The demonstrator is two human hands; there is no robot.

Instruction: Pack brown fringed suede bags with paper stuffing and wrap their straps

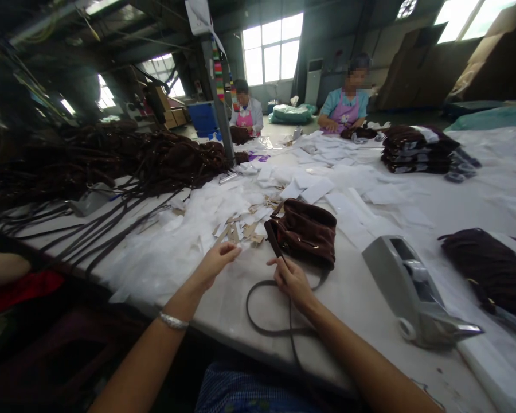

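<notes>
A dark brown soft bag (312, 229) lies on the table in front of me, its strap trailing toward the table's near edge. My right hand (294, 281) is closed around the strap (276, 241) at the bag's lower left side. The strap's long loose part (258, 330) loops on the tabletop and hangs down below my right hand. To the left, my left hand (219, 261) hovers with loosely curled fingers slightly apart, and I see nothing in them. Close beyond it are small cardboard and paper scraps (241, 229).
A grey tape dispenser (406, 292) stands at right, beside another brown bag (485, 269). Packed brown bags (417, 150) are stacked farther back. Translucent white wrapping (167, 252) covers much of the table (223, 312). Brown bags with straps (176, 158) heap at left. Two people work across the table.
</notes>
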